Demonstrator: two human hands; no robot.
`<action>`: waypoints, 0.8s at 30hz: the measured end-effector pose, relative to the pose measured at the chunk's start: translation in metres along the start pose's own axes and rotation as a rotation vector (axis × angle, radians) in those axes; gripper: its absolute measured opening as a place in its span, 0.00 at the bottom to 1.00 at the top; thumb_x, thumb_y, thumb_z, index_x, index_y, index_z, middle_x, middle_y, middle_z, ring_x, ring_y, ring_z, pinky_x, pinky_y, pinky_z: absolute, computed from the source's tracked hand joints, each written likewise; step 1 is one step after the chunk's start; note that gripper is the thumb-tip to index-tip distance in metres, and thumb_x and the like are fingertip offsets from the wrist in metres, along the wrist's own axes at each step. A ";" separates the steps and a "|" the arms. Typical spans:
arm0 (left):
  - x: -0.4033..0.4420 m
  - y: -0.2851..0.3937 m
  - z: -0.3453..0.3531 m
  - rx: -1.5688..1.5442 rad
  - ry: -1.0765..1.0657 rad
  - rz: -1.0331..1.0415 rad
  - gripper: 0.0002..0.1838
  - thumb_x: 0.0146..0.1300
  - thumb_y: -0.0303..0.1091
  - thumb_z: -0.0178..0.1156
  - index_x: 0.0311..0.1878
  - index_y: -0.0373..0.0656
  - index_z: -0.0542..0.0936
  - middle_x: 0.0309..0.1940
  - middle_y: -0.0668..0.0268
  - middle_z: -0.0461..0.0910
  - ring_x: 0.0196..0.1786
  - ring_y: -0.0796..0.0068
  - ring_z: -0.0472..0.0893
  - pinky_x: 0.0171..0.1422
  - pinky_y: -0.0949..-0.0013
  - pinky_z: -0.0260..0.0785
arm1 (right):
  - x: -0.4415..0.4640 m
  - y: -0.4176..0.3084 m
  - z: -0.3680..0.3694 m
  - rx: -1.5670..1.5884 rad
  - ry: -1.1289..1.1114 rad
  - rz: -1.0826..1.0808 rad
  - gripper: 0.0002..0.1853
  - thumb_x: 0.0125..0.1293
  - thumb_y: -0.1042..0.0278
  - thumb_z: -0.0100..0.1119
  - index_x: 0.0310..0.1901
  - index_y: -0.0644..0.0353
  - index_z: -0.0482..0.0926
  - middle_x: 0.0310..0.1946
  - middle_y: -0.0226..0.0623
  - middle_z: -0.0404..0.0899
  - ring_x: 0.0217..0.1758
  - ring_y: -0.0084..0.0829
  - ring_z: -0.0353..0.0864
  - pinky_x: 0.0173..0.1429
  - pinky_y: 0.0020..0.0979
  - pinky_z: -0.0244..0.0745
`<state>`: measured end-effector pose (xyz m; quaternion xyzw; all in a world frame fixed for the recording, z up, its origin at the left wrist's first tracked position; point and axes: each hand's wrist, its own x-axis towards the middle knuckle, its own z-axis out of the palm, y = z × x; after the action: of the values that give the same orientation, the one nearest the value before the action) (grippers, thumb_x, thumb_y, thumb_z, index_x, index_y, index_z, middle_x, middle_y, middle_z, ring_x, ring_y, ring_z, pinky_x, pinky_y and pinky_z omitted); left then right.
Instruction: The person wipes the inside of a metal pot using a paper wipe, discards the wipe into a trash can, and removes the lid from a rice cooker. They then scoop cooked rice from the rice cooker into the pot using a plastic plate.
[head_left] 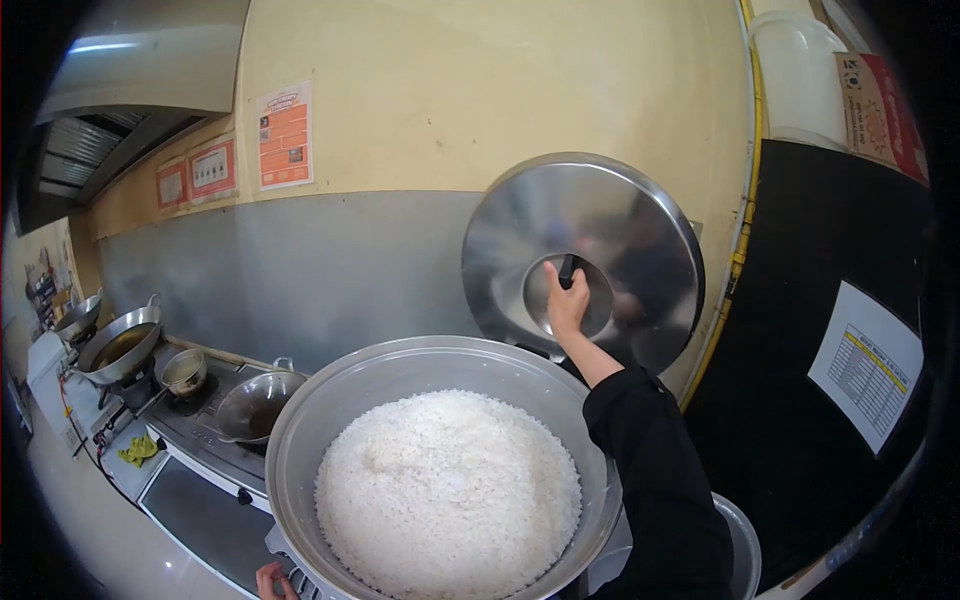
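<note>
A large, round metal pot stands in front of me, holding a broad mound of white rice. Behind it, the big shiny metal lid is raised nearly upright close to the wall. My right hand is closed around the black handle at the lid's centre, thumb pointing up. Below the pot's left side, my left hand shows only partly at the bottom edge. Its fingers are curled beside the pot's lower side, and whatever they may hold is hidden.
Left of the pot is a stove with a wok, a small pan and another wok of dark liquid. A yellow-green cloth lies near the stove. A yellow pipe runs up the wall at right.
</note>
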<state>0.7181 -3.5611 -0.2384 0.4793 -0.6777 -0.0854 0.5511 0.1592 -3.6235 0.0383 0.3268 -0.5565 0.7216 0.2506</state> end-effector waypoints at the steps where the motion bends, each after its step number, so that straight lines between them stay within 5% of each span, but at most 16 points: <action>1: -0.001 -0.001 0.001 -0.022 -0.005 -0.021 0.09 0.53 0.21 0.48 0.39 0.35 0.71 0.35 0.60 0.70 0.37 0.69 0.71 0.41 0.70 0.65 | -0.001 0.002 0.000 -0.023 0.016 -0.021 0.23 0.47 0.55 0.60 0.18 0.65 0.60 0.13 0.37 0.60 0.19 0.30 0.58 0.27 0.33 0.57; 6: -0.006 -0.018 0.016 -0.121 0.032 -0.063 0.08 0.47 0.20 0.47 0.33 0.35 0.71 0.31 0.62 0.69 0.33 0.73 0.69 0.38 0.75 0.62 | 0.002 0.040 0.005 0.086 -0.052 0.142 0.19 0.52 0.60 0.56 0.20 0.67 0.62 0.15 0.39 0.62 0.20 0.32 0.60 0.28 0.35 0.58; 7: -0.005 -0.013 0.017 -0.084 0.050 -0.088 0.10 0.42 0.17 0.46 0.30 0.35 0.71 0.29 0.60 0.69 0.34 0.69 0.70 0.38 0.74 0.63 | 0.002 0.038 0.001 0.013 -0.002 0.038 0.18 0.52 0.60 0.55 0.20 0.66 0.63 0.14 0.37 0.63 0.19 0.30 0.63 0.26 0.33 0.60; 10: -0.007 -0.014 0.013 -0.094 -0.001 -0.119 0.06 0.49 0.25 0.51 0.33 0.36 0.71 0.32 0.58 0.70 0.39 0.62 0.70 0.44 0.67 0.62 | 0.009 0.023 -0.007 -0.161 0.084 -0.127 0.15 0.53 0.62 0.53 0.21 0.68 0.66 0.16 0.40 0.67 0.23 0.32 0.66 0.31 0.37 0.60; 12: 0.000 0.000 0.009 -0.014 0.093 -0.027 0.02 0.48 0.20 0.51 0.27 0.35 0.72 0.28 0.57 0.71 0.34 0.61 0.72 0.40 0.69 0.63 | 0.022 0.013 -0.008 -0.139 0.106 -0.206 0.14 0.54 0.63 0.51 0.23 0.68 0.68 0.17 0.43 0.69 0.23 0.33 0.65 0.31 0.37 0.61; 14: -0.004 -0.004 0.004 -0.021 0.097 -0.089 0.05 0.48 0.20 0.49 0.29 0.36 0.72 0.29 0.58 0.71 0.35 0.63 0.72 0.39 0.69 0.63 | 0.051 0.022 -0.005 -0.112 0.109 -0.324 0.15 0.57 0.60 0.50 0.20 0.61 0.64 0.11 0.29 0.61 0.12 0.20 0.59 0.16 0.26 0.56; 16: -0.009 -0.006 -0.004 0.016 0.125 -0.093 0.05 0.48 0.19 0.49 0.29 0.37 0.73 0.30 0.59 0.72 0.33 0.65 0.73 0.39 0.70 0.64 | 0.057 -0.033 -0.012 -0.021 -0.003 -0.237 0.15 0.57 0.59 0.50 0.27 0.66 0.67 0.16 0.34 0.66 0.19 0.25 0.65 0.24 0.29 0.61; 18: -0.015 -0.004 -0.013 -0.013 0.148 -0.125 0.05 0.49 0.19 0.49 0.30 0.37 0.73 0.30 0.59 0.72 0.32 0.66 0.73 0.38 0.71 0.64 | 0.037 -0.121 -0.014 0.338 -0.149 -0.055 0.15 0.57 0.58 0.50 0.26 0.62 0.65 0.14 0.28 0.62 0.14 0.16 0.60 0.15 0.21 0.54; 20: -0.026 -0.015 -0.024 -0.039 0.169 -0.155 0.05 0.49 0.19 0.49 0.30 0.37 0.73 0.30 0.60 0.72 0.32 0.67 0.73 0.37 0.72 0.65 | 0.030 -0.181 -0.002 0.558 -0.250 -0.117 0.14 0.57 0.57 0.50 0.26 0.59 0.64 0.12 0.24 0.59 0.10 0.11 0.55 0.11 0.16 0.47; 24: -0.051 -0.038 -0.046 -0.098 0.243 -0.250 0.06 0.48 0.19 0.49 0.30 0.37 0.73 0.30 0.60 0.72 0.31 0.69 0.74 0.36 0.73 0.66 | -0.004 -0.292 0.037 0.715 -0.413 -0.182 0.13 0.57 0.59 0.51 0.26 0.58 0.64 0.12 0.23 0.55 0.10 0.14 0.54 0.12 0.17 0.49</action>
<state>0.7739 -3.5243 -0.2797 0.5392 -0.5363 -0.1277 0.6367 0.3811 -3.5848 0.2285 0.5787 -0.2784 0.7636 0.0672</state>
